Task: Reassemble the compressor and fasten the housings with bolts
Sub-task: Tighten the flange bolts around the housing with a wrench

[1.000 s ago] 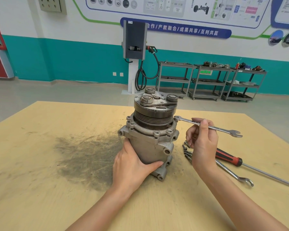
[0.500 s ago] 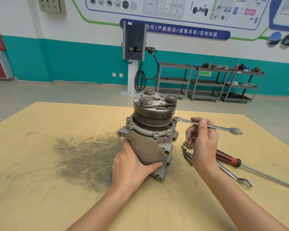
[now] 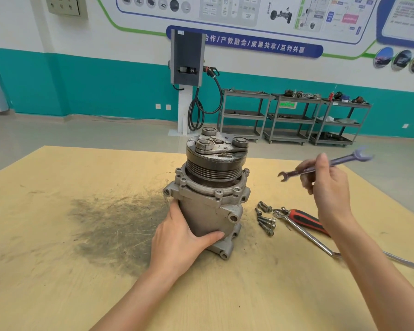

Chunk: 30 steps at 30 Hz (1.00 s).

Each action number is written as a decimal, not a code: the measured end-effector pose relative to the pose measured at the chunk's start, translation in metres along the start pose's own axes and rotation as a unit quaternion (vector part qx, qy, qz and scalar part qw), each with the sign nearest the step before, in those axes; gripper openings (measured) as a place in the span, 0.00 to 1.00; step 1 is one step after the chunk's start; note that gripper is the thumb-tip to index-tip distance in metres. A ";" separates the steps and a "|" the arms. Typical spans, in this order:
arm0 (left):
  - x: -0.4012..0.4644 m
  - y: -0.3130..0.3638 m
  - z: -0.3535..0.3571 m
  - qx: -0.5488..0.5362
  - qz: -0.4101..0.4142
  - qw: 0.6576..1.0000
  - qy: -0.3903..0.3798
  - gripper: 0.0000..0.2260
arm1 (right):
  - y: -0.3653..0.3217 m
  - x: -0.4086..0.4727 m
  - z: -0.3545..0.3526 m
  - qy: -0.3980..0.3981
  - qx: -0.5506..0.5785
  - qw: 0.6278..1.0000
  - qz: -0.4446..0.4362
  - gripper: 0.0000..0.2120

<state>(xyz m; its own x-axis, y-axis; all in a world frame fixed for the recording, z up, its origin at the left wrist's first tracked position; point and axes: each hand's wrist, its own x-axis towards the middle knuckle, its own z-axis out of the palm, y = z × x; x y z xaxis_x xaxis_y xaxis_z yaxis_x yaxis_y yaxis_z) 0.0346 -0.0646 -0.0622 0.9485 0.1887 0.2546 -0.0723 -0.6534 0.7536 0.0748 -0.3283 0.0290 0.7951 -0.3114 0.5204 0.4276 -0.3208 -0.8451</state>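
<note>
While upright, grey compressor (image 3: 210, 204) gripped by left hand (image 3: 179, 242) | right hand (image 3: 330, 187) pinches wrench (image 3: 320, 167)

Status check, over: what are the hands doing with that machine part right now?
Left hand grips compressor, upright on table. Right hand holds wrench aloft, clear of it. Bolts loose alongside. Nothing blocking.

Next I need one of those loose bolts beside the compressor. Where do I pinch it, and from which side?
Judging by how they lie, pinch the shank just below the flanged head of the nearest bolt, coming straight down from above. The bolts lie flat and close together on the table, heads toward the red-handled screwdriver, so a side approach would likely knock its neighbours.
</note>
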 end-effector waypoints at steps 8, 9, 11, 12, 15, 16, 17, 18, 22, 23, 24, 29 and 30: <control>0.002 -0.003 0.003 -0.074 0.014 0.997 0.006 0.54 | 0.021 0.005 0.012 -0.143 -0.228 0.960 0.074 0.20; 0.003 -0.002 0.004 -0.078 0.014 0.997 0.007 0.55 | 0.026 0.004 0.016 -0.160 -0.255 0.950 0.081 0.20; 0.003 -0.001 0.004 -0.086 0.018 0.996 0.015 0.55 | 0.037 0.001 0.023 -0.199 -0.315 0.922 0.102 0.18; 0.004 -0.001 0.004 -0.090 0.020 0.996 0.019 0.53 | 0.043 0.000 0.027 -0.214 -0.346 0.907 0.110 0.15; 0.006 0.000 0.004 -0.108 0.015 0.994 0.013 0.52 | 0.057 -0.007 0.038 -0.226 -0.434 0.867 0.092 0.11; 0.006 0.000 0.004 -0.111 0.013 0.994 0.010 0.52 | 0.060 -0.010 0.042 -0.220 -0.449 0.862 0.083 0.12; 0.007 0.000 0.004 -0.112 0.013 0.994 0.009 0.53 | 0.063 -0.012 0.045 -0.209 -0.457 0.861 0.076 0.14; 0.007 0.000 0.003 -0.113 0.015 0.993 0.012 0.53 | 0.064 -0.013 0.048 -0.198 -0.461 0.862 0.073 0.16; 0.008 0.001 0.003 -0.105 0.024 0.994 0.031 0.52 | 0.069 -0.014 0.057 -0.193 -0.473 0.856 0.084 0.16; 0.008 0.000 0.003 -0.098 0.024 0.994 0.037 0.52 | 0.069 -0.013 0.058 -0.197 -0.476 0.853 0.087 0.15; 0.008 -0.001 0.003 -0.089 0.026 0.995 0.042 0.51 | 0.070 -0.013 0.059 -0.199 -0.478 0.851 0.088 0.14; 0.008 -0.001 0.002 -0.016 0.023 0.998 0.047 0.52 | 0.074 -0.010 0.059 -0.192 -0.501 0.840 0.085 0.14; 0.008 0.000 0.001 -0.010 0.019 0.999 0.047 0.52 | 0.074 -0.010 0.059 -0.197 -0.505 0.836 0.085 0.13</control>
<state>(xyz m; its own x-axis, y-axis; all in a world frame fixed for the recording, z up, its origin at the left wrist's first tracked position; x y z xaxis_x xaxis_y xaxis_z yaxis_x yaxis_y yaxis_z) 0.0429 -0.0637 -0.0612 0.9116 0.2333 0.3384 -0.1146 -0.6464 0.7544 0.1242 -0.2962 -0.0462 0.9723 -0.1755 0.1544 -0.1302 -0.9553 -0.2655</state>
